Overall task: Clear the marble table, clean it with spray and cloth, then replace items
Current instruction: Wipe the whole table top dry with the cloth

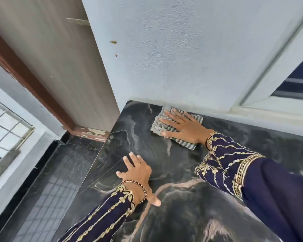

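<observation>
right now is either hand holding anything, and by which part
Nothing is gripped. The right hand presses flat on the middle of the striped cloth; the left hand rests flat on the marble table.

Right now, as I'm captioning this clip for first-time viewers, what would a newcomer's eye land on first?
Probably the right hand pressed flat on a striped grey cloth at the far left corner of the black marble table, against the pale wall. Next, the left hand spread flat on the marble near its left edge, and the navy sleeves with gold embroidery.
</observation>
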